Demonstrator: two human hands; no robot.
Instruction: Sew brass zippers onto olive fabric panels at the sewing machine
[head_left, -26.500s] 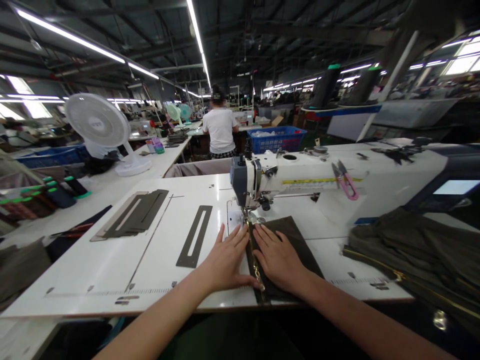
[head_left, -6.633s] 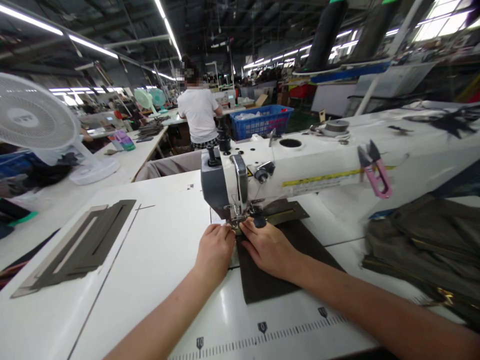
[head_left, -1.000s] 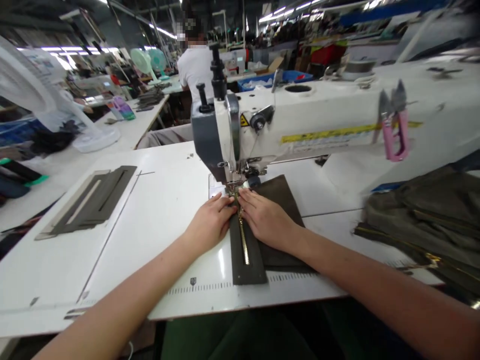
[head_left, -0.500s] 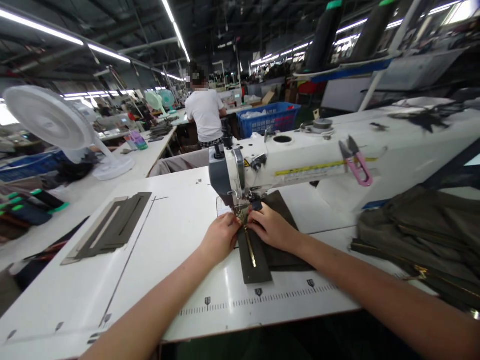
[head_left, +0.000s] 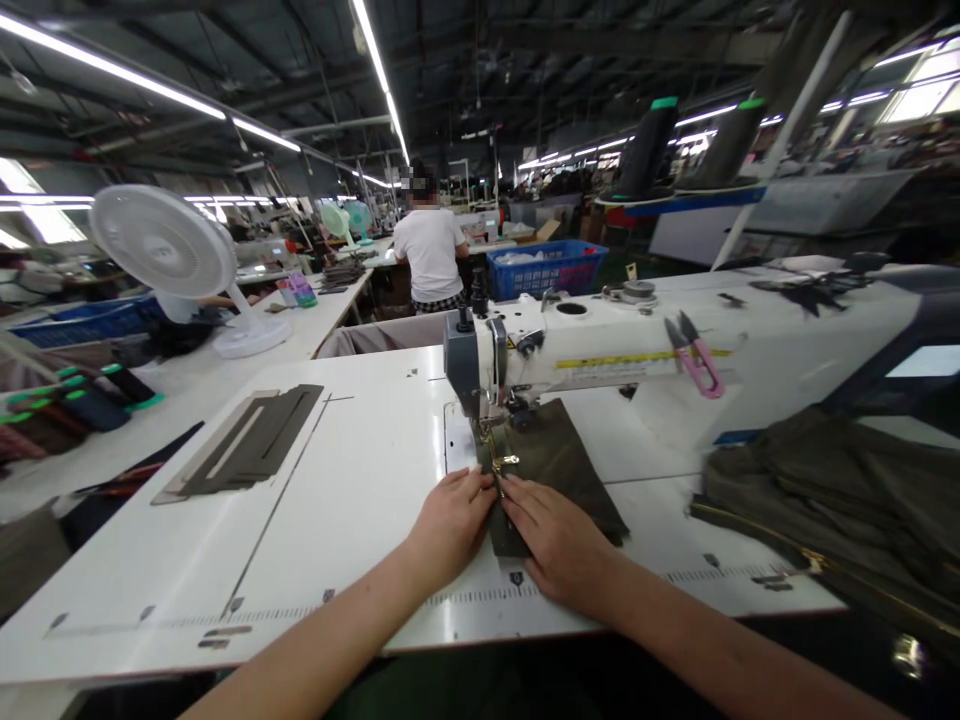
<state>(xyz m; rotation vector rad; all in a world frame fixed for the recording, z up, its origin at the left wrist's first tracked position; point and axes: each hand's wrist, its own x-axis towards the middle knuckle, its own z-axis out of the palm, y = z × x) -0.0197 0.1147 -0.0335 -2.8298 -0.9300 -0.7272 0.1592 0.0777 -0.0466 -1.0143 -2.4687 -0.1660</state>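
Note:
An olive fabric piece (head_left: pixel 559 470) with a gold zipper (head_left: pixel 497 462) lies under the presser foot of the white sewing machine (head_left: pixel 480 375). The zipper's gold pull stands out just in front of the foot. My left hand (head_left: pixel 450 525) is closed at the left edge of the zipper strip, fingertips pressed together on the cloth. To its right, my right hand (head_left: pixel 562 545) rests on the fabric with fingers stretched out flat beside the zipper. Between the two hands, part of the strip is hidden by fingers.
Cut olive pieces (head_left: pixel 255 440) lie stacked on the left of the table. Pink-handled thread snips (head_left: pixel 697 360) cling to the machine arm. A bundled olive garment (head_left: pixel 810 490) sits at right. Beyond are a white fan (head_left: pixel 165 240), a blue crate (head_left: pixel 547 270) and a person (head_left: pixel 431 250).
Both hands have moved back from the needle toward the table's front edge. The right hand has flattened out on the fabric. The gold zipper pull now shows near the foot.

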